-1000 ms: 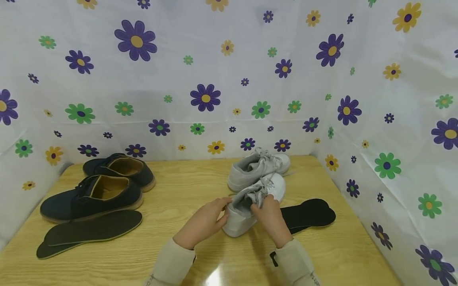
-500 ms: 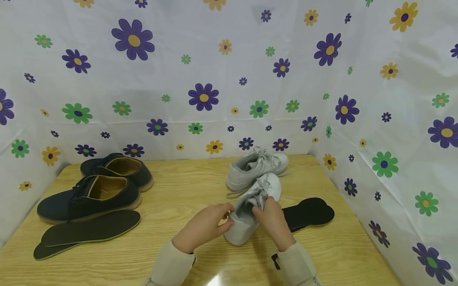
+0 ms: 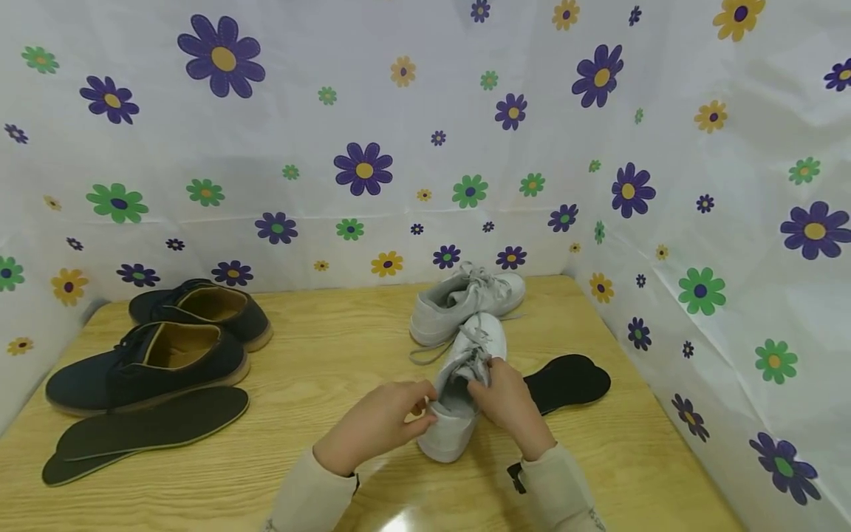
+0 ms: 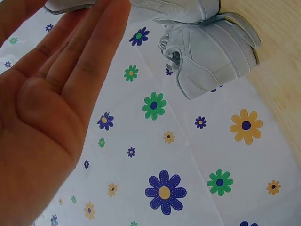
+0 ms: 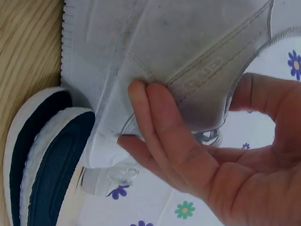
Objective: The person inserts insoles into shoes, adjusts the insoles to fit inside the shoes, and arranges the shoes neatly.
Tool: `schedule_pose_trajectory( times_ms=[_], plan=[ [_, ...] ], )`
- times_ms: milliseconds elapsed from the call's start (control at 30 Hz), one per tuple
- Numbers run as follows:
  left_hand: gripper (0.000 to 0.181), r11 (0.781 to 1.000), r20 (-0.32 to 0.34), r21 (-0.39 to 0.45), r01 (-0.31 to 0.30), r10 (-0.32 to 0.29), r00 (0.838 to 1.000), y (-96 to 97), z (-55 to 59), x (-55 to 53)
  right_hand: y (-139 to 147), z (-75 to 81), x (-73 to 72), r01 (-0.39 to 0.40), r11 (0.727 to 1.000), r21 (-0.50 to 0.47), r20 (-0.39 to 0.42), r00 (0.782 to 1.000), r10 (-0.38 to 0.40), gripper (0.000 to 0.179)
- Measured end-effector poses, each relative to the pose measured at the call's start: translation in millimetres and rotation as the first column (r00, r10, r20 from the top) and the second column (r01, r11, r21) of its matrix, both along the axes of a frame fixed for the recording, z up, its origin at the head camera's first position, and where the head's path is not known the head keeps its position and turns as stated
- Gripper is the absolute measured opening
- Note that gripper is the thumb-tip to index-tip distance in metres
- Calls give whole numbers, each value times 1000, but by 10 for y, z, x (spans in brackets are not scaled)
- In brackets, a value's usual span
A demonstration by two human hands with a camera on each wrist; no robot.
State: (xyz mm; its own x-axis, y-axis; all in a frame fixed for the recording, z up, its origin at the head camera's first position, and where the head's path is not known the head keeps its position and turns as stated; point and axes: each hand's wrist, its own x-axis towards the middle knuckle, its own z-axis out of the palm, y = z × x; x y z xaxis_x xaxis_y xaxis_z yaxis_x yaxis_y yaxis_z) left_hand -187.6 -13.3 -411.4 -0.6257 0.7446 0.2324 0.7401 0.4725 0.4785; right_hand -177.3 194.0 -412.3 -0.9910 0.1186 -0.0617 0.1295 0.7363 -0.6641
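A white lace-up sneaker (image 3: 448, 436) stands in front of its mate, heel toward me and toe pointing away. My left hand (image 3: 379, 425) has its thumb and index finger at the back rim of the heel, pinching it. With my right hand (image 3: 512, 399) I grip the right side of the opening. In the right wrist view, several fingers (image 5: 162, 108) lie along the sneaker's outer side (image 5: 155, 42), while the thumb reaches over the collar and its tip is hidden. The left wrist view shows my left palm (image 4: 51, 108), its fingertips partly cut off at the top.
The other white sneaker (image 3: 435, 325) stands just behind, a loose lace (image 3: 428, 360) trailing beside it. Black insoles (image 3: 568, 380) lie overlapped at the right. Two dark blue shoes (image 3: 146, 369) and dark insoles (image 3: 153, 421) are on the left. A flowered cloth (image 3: 299, 185) backs the wooden table (image 3: 319, 347).
The near sneaker has been turned: its toe swung left and its heel came slightly nearer to me. Both hands stayed on it. The head view has shifted a little.
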Motion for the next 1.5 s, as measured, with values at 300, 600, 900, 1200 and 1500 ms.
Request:
schedule_pose_trajectory(
  times_ms=[300,600,900,1200,1500],
  plan=[
    [15,998,2,-8,63,-63,998,79,0,45,111,-11,39,-37,999,6,2,999,37,46],
    [12,989,26,1,151,-151,988,127,48,117,171,-9,134,-81,996,21,-9,997,81,44],
    [11,984,31,-15,176,-176,984,156,70,154,211,4,173,-107,994,-2,-17,994,107,44],
    [11,972,-29,5,236,-236,971,187,45,195,219,-12,217,-141,990,5,-32,989,141,47],
    [14,974,-49,-11,227,-227,973,207,46,240,213,-55,159,-209,977,-38,-30,978,208,45]
  ],
)
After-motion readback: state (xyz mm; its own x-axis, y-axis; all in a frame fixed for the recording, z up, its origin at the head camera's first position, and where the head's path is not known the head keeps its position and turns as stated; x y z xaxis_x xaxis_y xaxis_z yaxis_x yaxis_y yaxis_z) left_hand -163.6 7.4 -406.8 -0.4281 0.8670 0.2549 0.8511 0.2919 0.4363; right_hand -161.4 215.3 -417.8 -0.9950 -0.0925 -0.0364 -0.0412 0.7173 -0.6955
